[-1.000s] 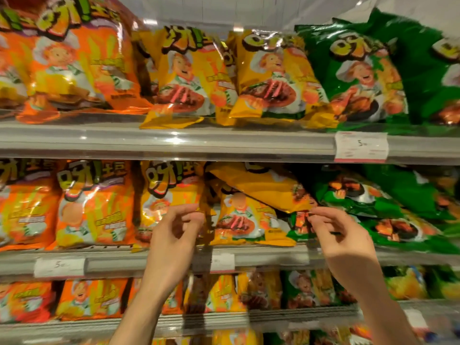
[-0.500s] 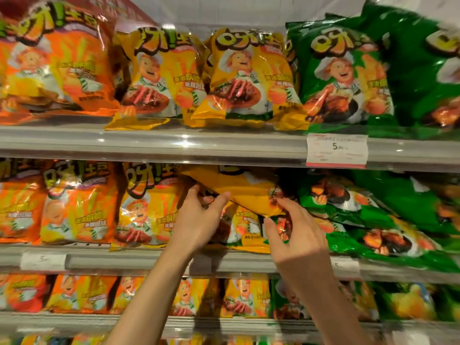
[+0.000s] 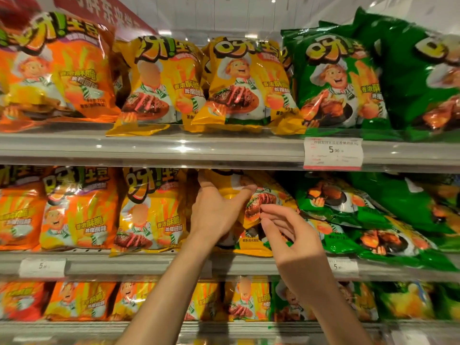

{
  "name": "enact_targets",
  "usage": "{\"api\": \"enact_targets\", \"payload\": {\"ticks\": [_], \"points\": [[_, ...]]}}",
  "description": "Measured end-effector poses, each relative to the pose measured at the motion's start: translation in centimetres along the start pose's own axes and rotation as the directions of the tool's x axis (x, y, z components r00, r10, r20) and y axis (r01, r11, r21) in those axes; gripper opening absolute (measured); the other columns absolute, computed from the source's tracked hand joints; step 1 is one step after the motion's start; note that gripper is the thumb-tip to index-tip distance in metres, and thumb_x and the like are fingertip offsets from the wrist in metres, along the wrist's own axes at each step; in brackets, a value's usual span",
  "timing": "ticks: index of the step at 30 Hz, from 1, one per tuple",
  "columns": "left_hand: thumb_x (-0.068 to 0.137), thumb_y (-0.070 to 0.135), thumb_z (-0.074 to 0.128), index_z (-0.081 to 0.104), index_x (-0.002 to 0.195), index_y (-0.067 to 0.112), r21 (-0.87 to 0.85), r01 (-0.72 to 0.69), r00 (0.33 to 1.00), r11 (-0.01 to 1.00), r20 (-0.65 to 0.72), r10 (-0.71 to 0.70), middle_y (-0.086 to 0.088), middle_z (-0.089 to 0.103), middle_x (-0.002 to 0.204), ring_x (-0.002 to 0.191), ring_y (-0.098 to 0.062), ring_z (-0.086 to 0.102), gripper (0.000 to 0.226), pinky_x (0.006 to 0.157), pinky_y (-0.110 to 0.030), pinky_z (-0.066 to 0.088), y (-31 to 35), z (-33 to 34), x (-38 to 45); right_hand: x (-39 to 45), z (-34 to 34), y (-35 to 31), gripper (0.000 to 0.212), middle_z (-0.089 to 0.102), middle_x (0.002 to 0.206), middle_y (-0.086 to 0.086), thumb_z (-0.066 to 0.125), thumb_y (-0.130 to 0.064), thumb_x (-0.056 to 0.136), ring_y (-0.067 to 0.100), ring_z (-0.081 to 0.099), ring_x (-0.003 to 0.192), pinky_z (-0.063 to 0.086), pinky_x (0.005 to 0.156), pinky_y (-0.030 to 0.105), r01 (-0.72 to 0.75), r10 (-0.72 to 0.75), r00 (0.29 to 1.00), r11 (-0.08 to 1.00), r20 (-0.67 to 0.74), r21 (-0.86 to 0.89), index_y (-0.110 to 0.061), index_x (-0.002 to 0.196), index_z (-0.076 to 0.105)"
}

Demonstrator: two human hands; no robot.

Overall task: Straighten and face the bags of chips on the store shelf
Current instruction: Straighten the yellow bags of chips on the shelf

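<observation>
Orange bags point(image 3: 77, 207) stand upright and facing out at the left of the middle shelf point(image 3: 124, 263); beside them an upright yellow bag point(image 3: 151, 210) faces out too; just right of it the left hand point(image 3: 216, 210) reaches in, thumb spread along the front and fingers hooked over the top of a tilted yellow bag point(image 3: 263, 192), which leans over towards the right and lies across another yellow bag point(image 3: 251, 245) below it; the right hand point(image 3: 293, 240) is next to it, fingers loosely curled and the fingertips point(image 3: 267, 210) at the tilted bag's printed face, though whether they pinch the foil or only touch it I cannot tell; further right, green bags point(image 3: 348, 210) lie slumped and overlapping, not yet faced.

Risks, as I judge them: the tilted bag is slick and puffy, so a pull from the top alone could let it slide off the shelf lip; squeezing hard could crush the chips; dragging it upright could knock the neighbouring yellow bag or pull the slumped green ones further forward.

Hard to make out: the left hand's fingers are hidden behind the bag; the tilted bag's top edge is lost in shadow under the upper shelf point(image 3: 224, 150); the lower yellow bag is mostly covered by both hands; the far-right green bags are blurred and cut off by the frame.
</observation>
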State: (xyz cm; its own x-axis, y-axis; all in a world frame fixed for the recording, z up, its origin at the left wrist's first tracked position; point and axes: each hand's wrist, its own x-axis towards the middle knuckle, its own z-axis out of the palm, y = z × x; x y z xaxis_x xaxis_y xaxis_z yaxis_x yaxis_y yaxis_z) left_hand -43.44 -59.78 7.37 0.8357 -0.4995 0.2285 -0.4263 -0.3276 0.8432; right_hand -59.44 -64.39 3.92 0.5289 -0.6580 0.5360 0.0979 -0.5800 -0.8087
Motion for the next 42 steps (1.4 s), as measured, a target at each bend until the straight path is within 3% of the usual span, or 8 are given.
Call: {"api": "enact_targets", "payload": {"ticks": [8,11,13,18,27,31,37,42], "points": [[0.064,0.066,0.076,0.039,0.131,0.021,-0.258,-0.104,0.994,0.961,-0.015,0.104,-0.005,0.065,0.119,0.11,-0.025,0.064,0.089,0.095,-0.047,0.053,-0.4,-0.1,-0.6,0.1,-0.7,0.2,0.027,0.062,0.128,-0.014,0.06,-0.022,0.099,0.004,0.055,0.124,0.041,0.105,0.022,0.134,-0.152,0.981,0.98,-0.121,-0.147,-0.027,0.125,0.061],[0.062,0.071,0.075,0.037,0.139,0.028,-0.306,-0.141,0.989,0.942,-0.002,0.147,0.001,0.067,0.121,0.11,-0.02,0.066,0.096,0.094,-0.045,0.055,-1.5,-1.5,-1.2,0.2,-0.3,0.0,0.037,0.05,0.144,-0.017,0.059,-0.028,0.098,-0.002,0.044,0.134,0.041,0.11,0.031,0.054,-0.063,0.996,0.991,-0.069,-0.123,-0.029,0.135,0.056],[0.064,0.07,0.076,0.03,0.148,0.036,-0.348,-0.155,0.985,0.924,0.017,0.172,0.006,0.067,0.123,0.109,-0.018,0.068,0.102,0.093,-0.044,0.057,-2.6,-2.7,-1.5,0.4,0.1,-0.1,0.046,0.039,0.151,-0.022,0.055,-0.045,0.095,-0.01,0.034,0.136,0.032,0.11,0.016,-0.002,-0.003,0.999,0.988,-0.034,-0.155,-0.036,0.14,0.05],[0.08,0.053,0.077,0.024,0.154,0.042,-0.355,-0.209,0.969,0.911,0.053,0.243,0.041,0.061,0.113,0.1,0.02,0.059,0.092,0.076,-0.005,0.05,-5.6,-6.3,-3.0,2.0,1.6,-0.8,0.065,0.035,0.156,-0.016,0.051,-0.06,0.091,0.003,0.035,0.139,0.033,0.115,0.034,-0.215,0.221,0.971,0.974,0.086,-0.077,-0.041,0.15,0.033],[0.067,0.078,0.069,0.032,0.144,0.055,-0.302,-0.231,0.969,0.925,0.015,0.247,0.039,0.056,0.121,0.109,0.015,0.058,0.089,0.089,-0.021,0.05,-9.6,-12.3,-4.6,0.4,7.7,-1.8,0.055,0.055,0.129,-0.023,0.066,-0.045,0.091,-0.008,0.056,0.111,0.05,0.077,0.008,-0.24,0.231,0.956,0.97,0.182,0.032,-0.036,0.14,0.045],[0.073,0.069,0.074,0.037,0.141,0.054,-0.306,-0.236,0.971,0.922,-0.051,0.232,0.034,0.059,0.128,0.115,0.009,0.059,0.079,0.094,-0.026,0.048,-11.5,-14.2,-4.6,-0.2,10.4,-2.3,0.055,0.053,0.122,-0.032,0.065,-0.054,0.088,-0.012,0.056,0.108,0.051,0.082,0.013,-0.212,0.195,0.94,0.977,0.28,0.034,-0.041,0.137,0.045],[0.07,0.075,0.073,0.035,0.143,0.058,-0.275,-0.221,0.975,0.936,-0.084,0.205,0.033,0.046,0.142,0.131,0.006,0.044,0.084,0.105,-0.033,0.039,-13.0,-15.5,-4.4,4.0,8.7,-1.1,0.072,0.046,0.144,0.006,0.045,-0.068,0.091,0.026,0.047,0.13,0.041,0.105,0.041,-0.103,0.166,0.984,0.821,0.062,-0.561,-0.019,0.144,0.044],[0.081,0.059,0.074,0.035,0.144,0.054,-0.26,-0.251,0.968,0.932,-0.094,0.235,0.042,0.048,0.131,0.112,0.027,0.046,0.074,0.086,-0.012,0.04,-13.4,-15.4,-3.9,7.4,8.4,0.4,0.11,0.02,0.161,0.021,0.038,-0.084,0.082,0.04,0.029,0.144,0.032,0.115,0.049,-0.287,0.493,0.862,0.664,0.116,-0.69,-0.006,0.156,0.012]]}}
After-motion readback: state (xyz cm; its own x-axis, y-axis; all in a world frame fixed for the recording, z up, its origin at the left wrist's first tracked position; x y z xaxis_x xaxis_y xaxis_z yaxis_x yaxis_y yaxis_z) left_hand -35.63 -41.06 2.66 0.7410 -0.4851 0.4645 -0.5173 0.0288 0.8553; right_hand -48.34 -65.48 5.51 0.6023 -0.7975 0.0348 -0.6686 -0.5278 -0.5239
